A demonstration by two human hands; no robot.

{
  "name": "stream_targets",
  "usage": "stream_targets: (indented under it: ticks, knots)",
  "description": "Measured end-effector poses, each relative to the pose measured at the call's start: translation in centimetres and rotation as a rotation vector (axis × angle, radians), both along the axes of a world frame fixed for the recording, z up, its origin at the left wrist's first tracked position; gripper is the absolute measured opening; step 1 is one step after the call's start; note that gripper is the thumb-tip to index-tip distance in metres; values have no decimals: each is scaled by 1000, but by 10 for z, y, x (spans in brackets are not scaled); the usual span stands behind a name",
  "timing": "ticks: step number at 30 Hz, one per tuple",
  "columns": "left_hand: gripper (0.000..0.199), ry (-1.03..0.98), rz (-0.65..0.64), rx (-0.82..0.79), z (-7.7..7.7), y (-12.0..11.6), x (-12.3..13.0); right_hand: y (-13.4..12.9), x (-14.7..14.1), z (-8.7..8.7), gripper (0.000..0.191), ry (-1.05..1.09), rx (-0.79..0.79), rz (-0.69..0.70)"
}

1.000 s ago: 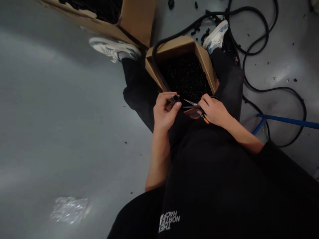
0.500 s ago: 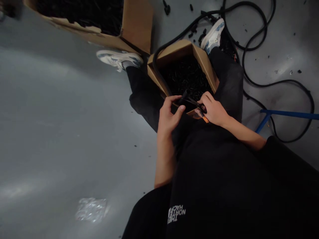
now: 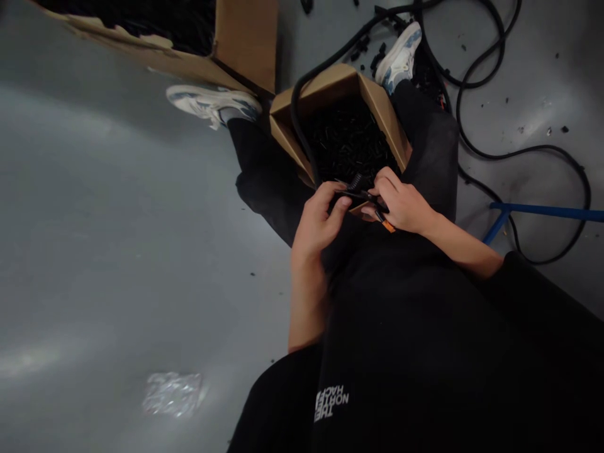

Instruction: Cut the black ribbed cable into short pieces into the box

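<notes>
My left hand (image 3: 321, 217) grips a black rubber hose (image 3: 296, 113), whose end rises in a short ribbed section (image 3: 356, 182) above my fingers. My right hand (image 3: 399, 201) holds dark-bladed scissors (image 3: 364, 197) with orange-trimmed handles (image 3: 387, 226). The blades sit against the hose near my left fingers, and the exact contact is hidden. Just beyond both hands stands a cardboard box (image 3: 384, 119), heaped with short black hose pieces (image 3: 349, 145). The hose runs over its rim.
A second cardboard box (image 3: 245, 44) stands at the upper left. Black hose coils (image 3: 519, 154) and scattered black bits lie on the grey floor (image 3: 117, 251). A blue metal frame (image 3: 542, 212) sits at the right, and transparent plastic wrap (image 3: 172, 394) lies at the lower left.
My hands have drawn closer together. The hose end has moved from my left fingers into line with the scissors, whose blades no longer stand apart over the box. The view has shifted slightly.
</notes>
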State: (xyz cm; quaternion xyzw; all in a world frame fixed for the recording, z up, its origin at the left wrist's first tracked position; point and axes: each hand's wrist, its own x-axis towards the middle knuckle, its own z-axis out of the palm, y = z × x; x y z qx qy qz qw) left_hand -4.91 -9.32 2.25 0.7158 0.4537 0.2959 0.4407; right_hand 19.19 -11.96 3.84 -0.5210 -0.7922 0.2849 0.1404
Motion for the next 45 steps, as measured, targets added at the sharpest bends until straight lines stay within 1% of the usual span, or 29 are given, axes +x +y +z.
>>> stream_targets:
  ticks: [2, 4, 7, 9, 12, 15, 18, 23, 25, 27, 29, 31, 33, 34, 35, 37, 39, 40, 43, 45]
  knots:
    - [38, 23, 38, 34, 2, -1, 1, -1, 0, 2, 37, 6, 7, 0]
    - [34, 40, 40, 49, 4, -3, 3, 0, 0, 3, 37, 36, -3, -6]
    - [32, 50, -38, 18, 4, -5, 6, 2, -2, 5, 36, 95, -19, -16]
    - [38, 32, -84, -29, 3, -5, 5, 3, -3, 6, 35, 111, -40, -9]
    - [51, -10, -107, -94, 2, -3, -1, 4, -2, 7, 34, 102, -106, 13]
    - [60, -6, -127, -115, 2, -1, -7, 3, 2, 9, 36, 101, -153, 31]
    - [62, -7, -129, -123, 0, 0, -6, 3, 3, 11, 36, 96, -178, 32]
    - [63, -1, -186, -164, -5, 0, -2, 5, -2, 9, 33, 94, -203, 5]
    - [62, 19, -164, -162, -7, 1, -5, 6, -2, 5, 33, 87, -207, -9]
    - [59, 26, -112, -151, -8, 2, -9, 5, 1, 0, 35, 89, -213, -21]
    - [54, -2, -25, -122, -10, 3, -13, 3, 6, -4, 36, 89, -218, -41]
    - [51, -57, 97, -81, -14, 2, -14, 2, 8, -7, 36, 62, -211, -60]
    - [54, -120, 193, -34, -19, 2, -11, 1, 8, -7, 35, -1, -185, -49]
    - [55, -149, 216, -15, -20, 1, -9, 1, 7, -6, 33, -40, -162, -30]
    - [55, -174, 216, -1, -22, 1, -5, 1, 5, -5, 31, -75, -135, -7]
    - [50, -220, 163, 3, -23, 0, 1, 0, 0, -3, 28, -118, -73, 38]
    - [43, -266, 112, -16, -25, 0, 5, -1, -4, 0, 30, -130, -26, 64]
    - [43, -290, 107, -25, -26, 1, 5, -2, -5, 0, 31, -135, -14, 67]
    - [53, -336, 131, -61, -31, 3, 2, -4, -5, 1, 32, -150, -23, 32]
    - [59, -297, 124, -70, -34, 5, -1, -6, -4, 0, 33, -122, -49, -11]
